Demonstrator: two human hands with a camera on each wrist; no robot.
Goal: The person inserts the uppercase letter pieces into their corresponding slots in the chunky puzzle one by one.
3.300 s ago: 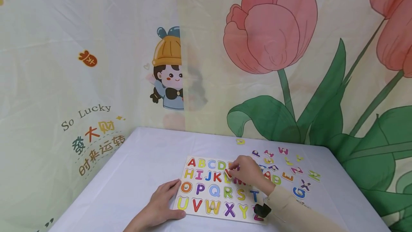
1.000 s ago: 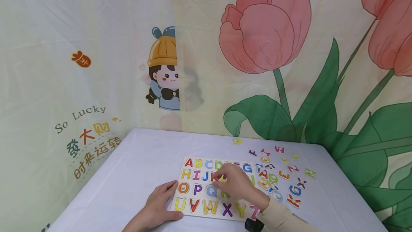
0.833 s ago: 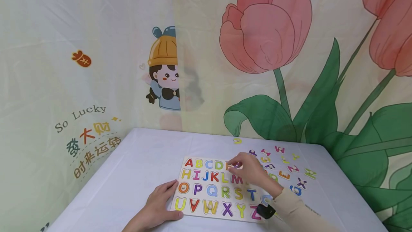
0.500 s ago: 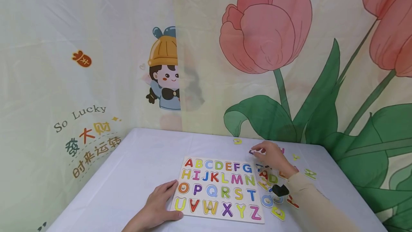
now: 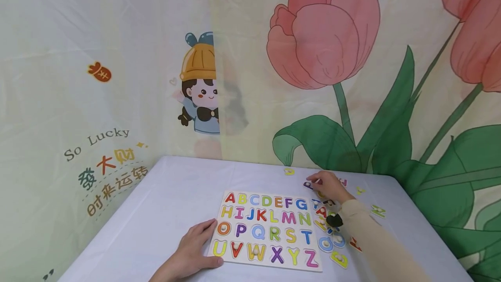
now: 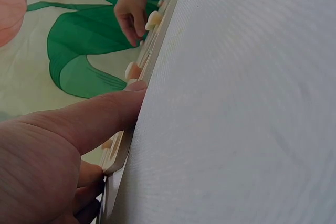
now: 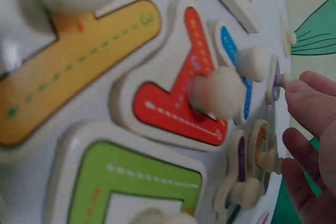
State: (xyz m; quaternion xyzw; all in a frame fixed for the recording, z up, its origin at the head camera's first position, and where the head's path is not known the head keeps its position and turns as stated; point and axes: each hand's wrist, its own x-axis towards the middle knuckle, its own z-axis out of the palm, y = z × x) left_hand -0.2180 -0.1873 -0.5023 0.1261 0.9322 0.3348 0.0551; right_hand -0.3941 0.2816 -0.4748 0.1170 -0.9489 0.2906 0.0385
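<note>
A white alphabet puzzle board lies on the table, printed A to Z. My left hand rests at its near left corner, fingers along the left side and thumb on the near edge. In the left wrist view that thumb presses on the board's rim. Knobbed pieces sit in some recesses, among them an orange O and a red piece in the bottom row. Beyond the far right corner, my right hand pinches the knob of a purple letter P piece with thumb and finger.
Several loose knobbed letters lie right of the board, including a red A, a light blue Q and a yellow letter. A yellow U lies near the back edge. A printed cloth hangs behind the white table.
My right hand has left the middle of the board and moved to the back right, onto the purple P. Earlier, a red piece went into the bottom row's V place. My left hand stays put.
</note>
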